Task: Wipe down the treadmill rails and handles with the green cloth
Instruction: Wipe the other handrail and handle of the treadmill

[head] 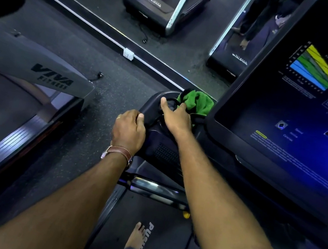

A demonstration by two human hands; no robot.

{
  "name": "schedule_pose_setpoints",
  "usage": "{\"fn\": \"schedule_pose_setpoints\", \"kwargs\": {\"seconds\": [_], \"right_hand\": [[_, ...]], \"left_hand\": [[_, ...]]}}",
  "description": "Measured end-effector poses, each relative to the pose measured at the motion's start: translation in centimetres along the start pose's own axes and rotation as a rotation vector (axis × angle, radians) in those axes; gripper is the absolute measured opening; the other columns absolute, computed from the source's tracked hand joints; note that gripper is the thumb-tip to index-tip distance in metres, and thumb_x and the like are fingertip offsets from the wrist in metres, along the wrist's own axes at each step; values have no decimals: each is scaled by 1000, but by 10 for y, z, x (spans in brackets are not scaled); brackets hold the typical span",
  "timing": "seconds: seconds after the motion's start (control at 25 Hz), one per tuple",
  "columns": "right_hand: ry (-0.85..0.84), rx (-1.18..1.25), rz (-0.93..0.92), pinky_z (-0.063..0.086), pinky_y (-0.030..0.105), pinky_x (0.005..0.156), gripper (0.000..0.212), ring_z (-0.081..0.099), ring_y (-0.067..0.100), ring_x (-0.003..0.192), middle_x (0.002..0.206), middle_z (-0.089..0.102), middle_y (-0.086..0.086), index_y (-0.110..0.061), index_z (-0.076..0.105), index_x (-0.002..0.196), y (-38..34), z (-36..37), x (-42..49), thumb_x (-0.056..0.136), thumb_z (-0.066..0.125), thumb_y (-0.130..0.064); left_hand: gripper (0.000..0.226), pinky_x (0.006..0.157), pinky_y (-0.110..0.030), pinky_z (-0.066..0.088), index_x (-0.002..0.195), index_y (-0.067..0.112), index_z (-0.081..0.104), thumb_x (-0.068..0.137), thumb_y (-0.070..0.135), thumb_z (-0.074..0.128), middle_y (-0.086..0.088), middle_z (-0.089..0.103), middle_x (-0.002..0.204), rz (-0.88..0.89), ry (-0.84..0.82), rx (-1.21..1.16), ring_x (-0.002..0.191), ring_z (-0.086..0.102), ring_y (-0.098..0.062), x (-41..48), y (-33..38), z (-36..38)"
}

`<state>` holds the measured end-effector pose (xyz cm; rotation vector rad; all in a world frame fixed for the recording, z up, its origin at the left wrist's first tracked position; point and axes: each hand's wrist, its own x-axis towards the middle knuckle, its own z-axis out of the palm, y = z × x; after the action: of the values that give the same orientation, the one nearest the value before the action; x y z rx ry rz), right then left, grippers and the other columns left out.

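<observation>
Setting: A dim gym with a dark speckled floor (pixel 97 125). A mirror (pixel 175 27) along the far wall showed a treadmill's reflection. A second treadmill (pixel 36 73) stood to the left, well apart.
Stance: The person stood barefoot on the belt (pixel 144 208), one foot (pixel 135 236) visible, facing the console (pixel 163 146) and its lit screen (pixel 304 105).
Cloth: The green cloth (pixel 198 104) lay bunched in a pocket at the console's left corner, just beside the screen's lower edge. It was probably stowed there to be within reach.
Right hand: The right hand (pixel 176 117) stretched forward into that pocket, thumb spread, index finger touching the cloth's near edge. The other fingers were hidden, so it could not be told whether the cloth was pinched.
Left hand: The left hand (pixel 129 131), a watch (pixel 118 153) at the wrist, curled its fingers over the console's left side and gripped it. This looked like a brace for the forward lean.
Handrail: The chrome handrail (pixel 154 186) ran below the console, between the two forearms, and neither hand touched it.
Stage: Judged as fetching the cloth, with no wiping of rails or handles under way.
</observation>
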<state>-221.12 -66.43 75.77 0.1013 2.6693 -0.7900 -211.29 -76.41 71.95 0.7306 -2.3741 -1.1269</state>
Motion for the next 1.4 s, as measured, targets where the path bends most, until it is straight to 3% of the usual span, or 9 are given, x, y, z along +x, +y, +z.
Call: {"fn": "schedule_pose_setpoints", "kwargs": {"seconds": [0.2, 0.36, 0.44, 0.56, 0.68, 0.88, 1.04, 1.24, 1.4], "right_hand": [[-181, -743, -143, 33, 47, 110, 86, 41, 33, 137, 152, 40, 13, -16, 48, 142, -10, -23, 7, 90, 16, -76], [-199, -986, -101, -5, 59, 114, 86, 8, 41, 148, 159, 16, 23, -7, 18, 153, -26, -8, -1, 95, 14, -71], [-49, -1095, -158, -14, 58, 114, 94, -10, 39, 148, 161, -5, 23, -5, 6, 151, -22, -6, -7, 90, 9, -77], [-37, -817, -303, -7, 55, 119, 92, -13, 34, 149, 161, -21, 10, -6, 22, 153, -5, -10, 1, 91, 17, -74], [0, -653, -343, 3, 54, 119, 76, -3, 31, 150, 164, -13, 5, -3, 34, 149, 19, -17, 10, 99, 25, -60], [30, -919, -235, 29, 59, 107, 44, 33, 40, 132, 149, 24, 16, -16, 56, 134, 3, -17, 7, 101, 33, -34], [-62, -964, -235, 38, 49, 100, 45, 49, 36, 127, 142, 50, 12, -18, 58, 132, -15, -30, 3, 98, 31, -29], [-66, -488, 42, 38, 22, 72, 53, 60, 25, 108, 136, 57, 9, -13, 54, 136, -25, -38, 1, 95, 32, -38], [-2, -79, 127, 44, 34, 93, 67, 55, 34, 120, 137, 54, 14, -16, 47, 139, -28, -37, -3, 81, 50, -50]], "left_hand": [[22, 73, -38, 38, 85, 4, 58, 95, 19, 46, -16, 63, 90, 4, -31, 27, 85, 55, -33, 1, -1, 3], [21, 75, -41, 39, 86, 3, 58, 95, 17, 46, -18, 62, 91, 16, -42, 21, 86, 54, -35, 0, -2, 0], [21, 74, -40, 39, 87, 3, 59, 95, 18, 46, -17, 62, 92, 13, -36, 25, 86, 54, -35, 0, -1, 0], [21, 75, -40, 38, 87, 2, 58, 95, 17, 46, -19, 62, 92, 29, -31, 35, 86, 54, -36, -1, -1, 0], [21, 77, -39, 37, 90, 3, 58, 95, 18, 46, -18, 62, 94, 32, -45, 43, 89, 54, -35, -3, 0, 1], [21, 77, -34, 38, 93, 6, 61, 96, 22, 47, -13, 64, 96, 32, -65, 26, 91, 55, -29, -5, 0, -5], [23, 80, -36, 40, 96, 7, 62, 95, 24, 47, -12, 65, 99, 27, -83, 21, 94, 56, -29, -4, -4, -6], [22, 77, -35, 38, 92, 6, 60, 95, 25, 48, -12, 63, 97, 17, -74, 25, 91, 54, -28, -3, 1, -4], [21, 79, -40, 39, 92, 4, 57, 92, 24, 51, -15, 60, 98, -11, -63, 53, 93, 52, -32, 2, 5, 2]]}}
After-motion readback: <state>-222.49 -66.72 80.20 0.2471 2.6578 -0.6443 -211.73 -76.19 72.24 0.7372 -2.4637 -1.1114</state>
